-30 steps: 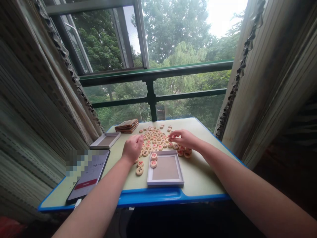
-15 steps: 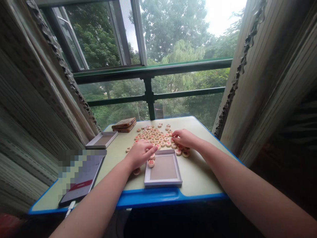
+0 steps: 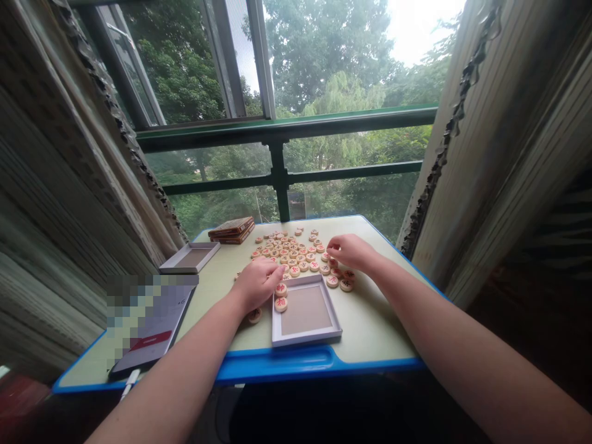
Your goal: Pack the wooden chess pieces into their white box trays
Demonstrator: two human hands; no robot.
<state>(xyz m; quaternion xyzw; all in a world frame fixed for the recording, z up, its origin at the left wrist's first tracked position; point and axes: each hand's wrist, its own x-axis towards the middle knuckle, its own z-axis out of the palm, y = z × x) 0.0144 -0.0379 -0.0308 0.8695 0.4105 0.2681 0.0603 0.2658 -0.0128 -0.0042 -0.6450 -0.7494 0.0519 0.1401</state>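
Many round wooden Chinese chess pieces with red or black characters lie spread over the table. At the left rim of a shallow, light-coloured open box, my left hand hovers low over the pieces. Its thumb shows apart from the bent fingers, whose tips are partly hidden, and no piece is visible in it. Two red-lettered chess pieces sit inside the box along its left wall. My right hand is at the right side of the spread, fingertips pinched together; what they hold, if anything, is hidden.
A second shallow box stands at the left, with a stack of brown boxes behind it. A tablet with a white cable lies at the left edge. The table has a blue rim and stands against a railed window between curtains.
My left hand has drawn slightly left from the box, uncovering the upper red piece above the other one. My right hand has shifted slightly right and away from me.
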